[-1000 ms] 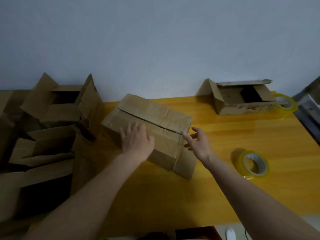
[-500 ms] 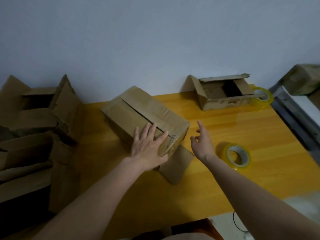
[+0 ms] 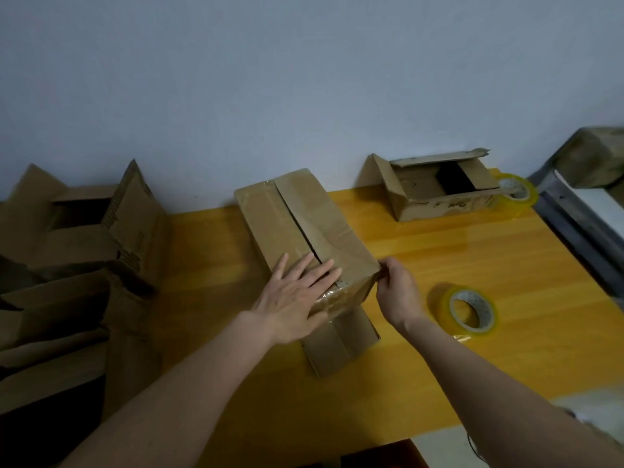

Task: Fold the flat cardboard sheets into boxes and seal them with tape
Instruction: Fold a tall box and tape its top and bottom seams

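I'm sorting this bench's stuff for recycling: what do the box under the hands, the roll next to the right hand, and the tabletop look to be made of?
Box: brown corrugated cardboard, matte and creased, with glossy clear tape along its edges. Roll: clear yellowish plastic packing tape, shiny, probably on a pale card core. Tabletop: orange-yellow wood grain with a smooth sheen; solid wood or laminate, I cannot tell.

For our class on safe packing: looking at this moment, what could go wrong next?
1. The box top seam looks open, so the flaps may spring up if the left hand lifts.
2. The right hand pinches only a corner, which may slip.
3. The tape lies apart, needing a reach.
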{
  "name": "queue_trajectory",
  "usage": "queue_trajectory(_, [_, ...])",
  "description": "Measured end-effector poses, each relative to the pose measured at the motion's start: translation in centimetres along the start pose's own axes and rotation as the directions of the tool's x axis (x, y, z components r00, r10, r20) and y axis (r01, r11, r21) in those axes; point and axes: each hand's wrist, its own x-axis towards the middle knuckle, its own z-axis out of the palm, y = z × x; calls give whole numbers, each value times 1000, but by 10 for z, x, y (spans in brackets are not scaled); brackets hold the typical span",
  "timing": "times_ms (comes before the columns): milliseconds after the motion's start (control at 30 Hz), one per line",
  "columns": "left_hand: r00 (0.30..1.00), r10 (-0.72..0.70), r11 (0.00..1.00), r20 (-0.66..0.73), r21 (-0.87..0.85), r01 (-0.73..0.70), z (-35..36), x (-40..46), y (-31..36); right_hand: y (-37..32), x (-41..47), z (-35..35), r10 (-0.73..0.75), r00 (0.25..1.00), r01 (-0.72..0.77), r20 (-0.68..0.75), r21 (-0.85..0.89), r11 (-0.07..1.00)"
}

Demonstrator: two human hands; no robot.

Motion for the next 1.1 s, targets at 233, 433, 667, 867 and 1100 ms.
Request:
queue_trajectory(233, [999, 11, 1000, -50, -14, -12, 3, 2, 3, 7, -10, -7, 4, 1000, -4, -9, -49, 999])
queue_trajectory(433, [996, -67, 998, -67, -8, 66, 2, 11, 28, 15, -13, -16, -25, 998, 23, 49, 35, 999])
queue_trajectory(667, [975, -193, 978, -107, -106, 182, -4, 38, 67, 72, 0, -44, 28, 993, 1, 112, -253, 967])
queue_trajectory(867, [891, -342, 894, -299, -395, 211, -10, 43, 99, 130, 14, -72, 348, 908, -158, 234, -578, 801])
queue_trajectory(1100, [701, -502, 811, -506, -558, 177, -2, 50, 117, 170, 20, -80, 384, 836, -15, 393, -683, 730])
